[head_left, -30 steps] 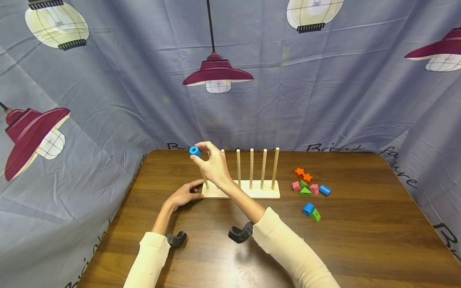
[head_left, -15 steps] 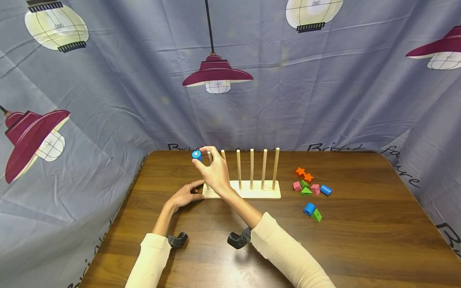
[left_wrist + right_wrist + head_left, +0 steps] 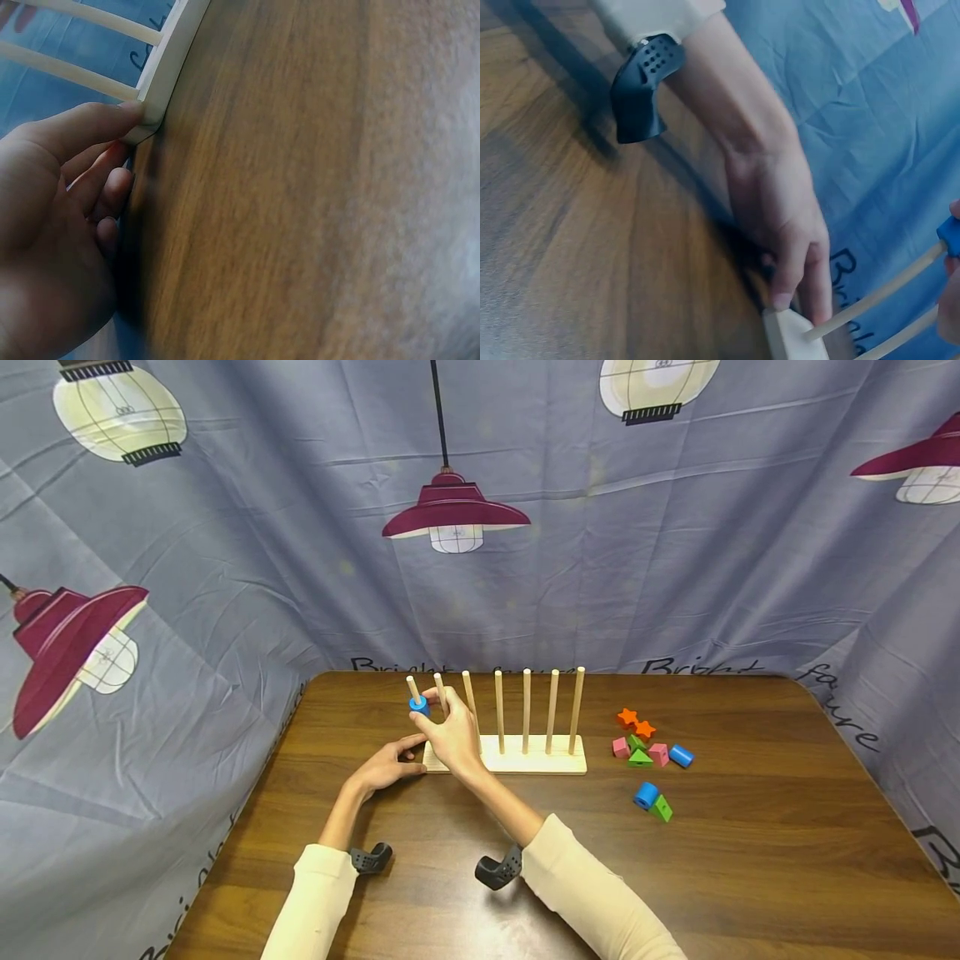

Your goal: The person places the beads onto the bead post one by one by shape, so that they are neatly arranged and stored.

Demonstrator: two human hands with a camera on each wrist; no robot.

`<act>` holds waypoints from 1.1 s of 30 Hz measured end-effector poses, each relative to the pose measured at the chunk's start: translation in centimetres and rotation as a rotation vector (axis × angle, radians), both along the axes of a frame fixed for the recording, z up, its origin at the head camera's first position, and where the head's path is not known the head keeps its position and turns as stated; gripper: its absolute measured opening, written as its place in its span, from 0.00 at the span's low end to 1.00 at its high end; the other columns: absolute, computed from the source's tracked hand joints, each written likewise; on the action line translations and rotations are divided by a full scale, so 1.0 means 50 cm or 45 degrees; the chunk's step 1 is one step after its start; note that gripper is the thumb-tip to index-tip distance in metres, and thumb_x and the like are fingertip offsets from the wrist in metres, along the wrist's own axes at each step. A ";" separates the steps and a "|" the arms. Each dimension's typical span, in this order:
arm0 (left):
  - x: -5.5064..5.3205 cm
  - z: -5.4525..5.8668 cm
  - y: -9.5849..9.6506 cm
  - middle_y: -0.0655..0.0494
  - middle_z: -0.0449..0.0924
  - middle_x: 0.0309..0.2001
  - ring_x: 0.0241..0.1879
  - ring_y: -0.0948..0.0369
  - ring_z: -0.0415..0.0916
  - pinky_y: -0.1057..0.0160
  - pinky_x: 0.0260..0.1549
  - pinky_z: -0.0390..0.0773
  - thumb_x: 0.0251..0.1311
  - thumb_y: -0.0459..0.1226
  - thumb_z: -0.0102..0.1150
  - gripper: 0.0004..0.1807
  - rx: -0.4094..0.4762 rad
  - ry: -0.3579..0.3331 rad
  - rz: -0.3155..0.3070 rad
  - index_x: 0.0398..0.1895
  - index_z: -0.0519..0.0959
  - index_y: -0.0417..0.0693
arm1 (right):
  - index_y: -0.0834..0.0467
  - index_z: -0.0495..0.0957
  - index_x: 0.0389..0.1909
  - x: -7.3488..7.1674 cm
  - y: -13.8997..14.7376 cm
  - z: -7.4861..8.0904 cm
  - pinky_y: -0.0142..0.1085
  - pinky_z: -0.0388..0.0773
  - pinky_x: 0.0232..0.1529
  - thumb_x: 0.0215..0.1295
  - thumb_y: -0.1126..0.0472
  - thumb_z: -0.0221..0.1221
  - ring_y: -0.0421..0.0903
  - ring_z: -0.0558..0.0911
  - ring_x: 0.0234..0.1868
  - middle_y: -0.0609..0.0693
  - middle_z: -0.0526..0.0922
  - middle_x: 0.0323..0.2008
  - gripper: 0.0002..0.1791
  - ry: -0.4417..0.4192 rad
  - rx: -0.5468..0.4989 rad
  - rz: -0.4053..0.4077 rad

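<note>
A pale wooden peg stand with a row of upright pegs sits toward the back of the table. My left hand holds its left end, thumb on the front side and fingers curled behind, as the left wrist view shows up close. With thumb and fingers, my right hand pinches a blue cylindrical bead. That bead is threaded around the leftmost peg, whose tip pokes out above it. The right wrist view catches the blue bead at its right edge, high over the base.
Right of the stand lie two orange star beads, pink cube beads, green triangular beads and a blue cylinder. Closer to me, another blue cylinder lies against a green triangle. A patterned curtain hangs behind the table.
My right hand has brought the blue bead from above the leftmost peg down onto it, and the peg's tip now shows through. The left hand stays at the stand's end.
</note>
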State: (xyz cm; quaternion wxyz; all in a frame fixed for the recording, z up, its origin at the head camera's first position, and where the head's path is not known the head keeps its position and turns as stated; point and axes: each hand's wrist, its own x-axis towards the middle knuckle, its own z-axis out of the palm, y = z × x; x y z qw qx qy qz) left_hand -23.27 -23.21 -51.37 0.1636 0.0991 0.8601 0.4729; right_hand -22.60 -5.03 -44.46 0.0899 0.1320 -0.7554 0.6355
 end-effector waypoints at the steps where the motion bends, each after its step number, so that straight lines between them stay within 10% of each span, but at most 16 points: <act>1: 0.000 0.000 0.000 0.43 0.69 0.63 0.55 0.49 0.64 0.49 0.52 0.66 0.62 0.37 0.65 0.35 0.001 0.002 -0.001 0.74 0.67 0.46 | 0.57 0.78 0.51 0.000 0.000 -0.005 0.51 0.69 0.57 0.62 0.60 0.68 0.52 0.78 0.55 0.51 0.83 0.47 0.18 -0.010 -0.001 -0.004; 14: 0.004 -0.004 0.003 0.38 0.67 0.65 0.56 0.45 0.64 0.45 0.55 0.65 0.63 0.34 0.63 0.35 0.014 0.039 0.010 0.73 0.64 0.37 | 0.58 0.78 0.50 0.003 0.001 -0.063 0.53 0.68 0.59 0.62 0.63 0.68 0.56 0.76 0.59 0.52 0.83 0.50 0.17 -0.072 0.027 0.005; 24: 0.037 0.070 0.022 0.34 0.66 0.66 0.57 0.43 0.65 0.51 0.53 0.66 0.64 0.31 0.61 0.33 0.037 0.013 -0.022 0.72 0.64 0.33 | 0.58 0.80 0.47 -0.006 0.005 -0.103 0.50 0.70 0.57 0.58 0.66 0.70 0.53 0.80 0.54 0.51 0.85 0.44 0.16 -0.127 0.080 0.012; 33: 0.031 0.066 0.019 0.35 0.66 0.66 0.57 0.44 0.65 0.52 0.53 0.66 0.65 0.32 0.62 0.34 0.034 -0.006 -0.036 0.73 0.63 0.34 | 0.59 0.79 0.48 -0.010 0.007 -0.116 0.50 0.72 0.57 0.59 0.68 0.69 0.55 0.80 0.55 0.54 0.84 0.48 0.17 -0.177 0.118 0.042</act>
